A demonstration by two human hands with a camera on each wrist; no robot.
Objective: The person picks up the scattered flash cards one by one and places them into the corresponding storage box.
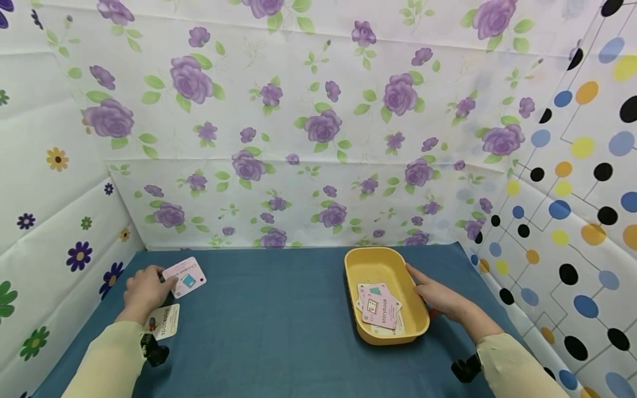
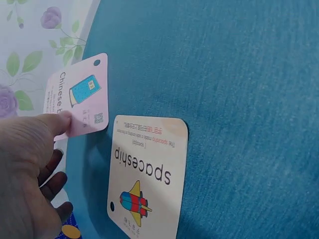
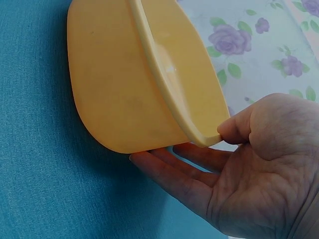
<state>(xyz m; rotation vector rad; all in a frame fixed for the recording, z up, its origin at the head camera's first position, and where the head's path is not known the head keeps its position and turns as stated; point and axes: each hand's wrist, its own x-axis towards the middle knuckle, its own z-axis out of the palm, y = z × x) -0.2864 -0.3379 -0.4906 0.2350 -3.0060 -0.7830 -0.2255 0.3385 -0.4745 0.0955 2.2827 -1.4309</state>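
Observation:
My left hand [image 1: 144,292] pinches a pink flashcard [image 1: 191,275] by its edge at the left side of the table. In the left wrist view the thumb lies across the pink card, which shows a blue book and the word "Chinese". A cream flashcard [image 2: 149,172] printed "spaceship" lies on the cloth beside that hand, apart from its fingers. My right hand [image 1: 440,296] grips the right side of a yellow plastic tub [image 1: 410,318]. In the right wrist view its thumb is on the tub's rim [image 3: 159,74] and its fingers are against the underside.
Inside the tub lies a small pile of flashcards, a pink "storybook" card [image 1: 380,309] on top. A blue cloth [image 1: 269,320] covers the table. Patterned sheets form a back wall [image 1: 298,138] and side walls.

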